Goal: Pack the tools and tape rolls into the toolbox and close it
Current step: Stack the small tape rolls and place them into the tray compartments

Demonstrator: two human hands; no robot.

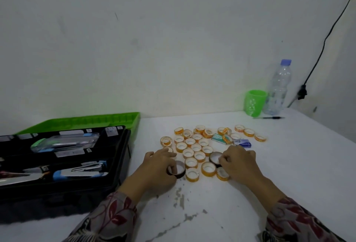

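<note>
Two wide black tape rolls gripped: first black roll (181,174) inside curled fingers of left hand (159,166); second black roll (214,158) pinched at rim by right hand (238,161).
Small orange-cored clear tape rolls (192,153) clustered between hands.
Open black plastic toolbox (123,157) just left of left hand.
Advice: lift straight up, avoid scattering cluster, seat flat in free compartment.
Toolbox cut off at frame edge; contents blurred, free space unclear.
</note>
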